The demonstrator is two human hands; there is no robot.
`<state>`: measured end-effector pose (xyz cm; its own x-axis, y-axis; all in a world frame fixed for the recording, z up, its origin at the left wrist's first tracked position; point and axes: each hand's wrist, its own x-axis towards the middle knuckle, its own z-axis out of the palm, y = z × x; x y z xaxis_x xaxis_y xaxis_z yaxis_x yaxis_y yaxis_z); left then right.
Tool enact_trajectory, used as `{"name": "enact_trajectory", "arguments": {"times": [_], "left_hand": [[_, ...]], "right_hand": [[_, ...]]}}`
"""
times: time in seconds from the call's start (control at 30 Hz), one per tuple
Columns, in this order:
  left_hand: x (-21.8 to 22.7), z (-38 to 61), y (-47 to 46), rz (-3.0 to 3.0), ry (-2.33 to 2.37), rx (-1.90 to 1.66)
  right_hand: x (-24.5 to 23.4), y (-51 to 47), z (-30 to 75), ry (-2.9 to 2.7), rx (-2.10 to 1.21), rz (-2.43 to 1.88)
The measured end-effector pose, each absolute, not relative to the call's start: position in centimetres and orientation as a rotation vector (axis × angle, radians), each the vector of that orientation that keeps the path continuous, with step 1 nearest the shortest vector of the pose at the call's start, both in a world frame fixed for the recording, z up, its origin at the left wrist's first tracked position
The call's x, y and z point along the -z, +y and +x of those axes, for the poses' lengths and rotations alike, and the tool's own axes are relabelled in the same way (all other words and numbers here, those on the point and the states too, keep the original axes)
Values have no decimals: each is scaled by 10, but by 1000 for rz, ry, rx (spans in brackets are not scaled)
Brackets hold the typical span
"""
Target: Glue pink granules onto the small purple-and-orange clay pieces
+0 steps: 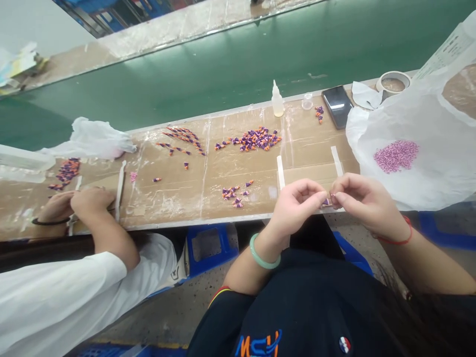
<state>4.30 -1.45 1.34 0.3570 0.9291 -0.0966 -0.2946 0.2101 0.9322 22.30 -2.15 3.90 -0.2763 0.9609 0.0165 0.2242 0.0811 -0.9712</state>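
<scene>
Near the table's front edge, my left hand (299, 203) is closed in a pinch on a small purple piece (326, 202), mostly hidden by the fingertips. My right hand (359, 201) meets it there, thumb and forefinger pressed together; whatever they hold is too small to name. To the left of my hands lies a small group of purple and orange pieces (233, 190). A larger pile of purple and orange pieces (261, 139) sits farther back. Right of my hands, tiny pink bits (397, 156) are heaped on a white plastic sheet (362, 144).
A dropper bottle (277, 101), a clear cap (307, 101), a phone (337, 106) and a tape roll (393, 82) stand along the back edge. At left, a co-worker's hands (91, 201) work beside rows of pieces (186, 139) and a plastic bag (96, 139).
</scene>
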Motion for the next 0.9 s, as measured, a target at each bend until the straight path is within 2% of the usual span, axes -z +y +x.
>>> {"name": "enact_trajectory", "arguments": {"times": [0.07,0.2,0.43,0.57,0.8,0.9], "left_hand": [[-5,29,-16,950,812,-1038],[15,-5,-23,982,937,-1061],[34,-29,-37,903,1082,-1020],[32,-25,-36,880,1058,-1016],[29,-23,-34,848,1013,-1015],[28,-19,-36,820,975,-1055]], "right_hand": [[-41,-13,224,-1676,-1288,-1185],[-43,14,222,-2152,-1164,-1155],[-33,48,191,-3004,-495,-1140],[-35,50,176,-3279,-270,-1181],[-32,53,178,-3274,-238,-1104],[-39,51,188,-3008,-527,-1053]]}}
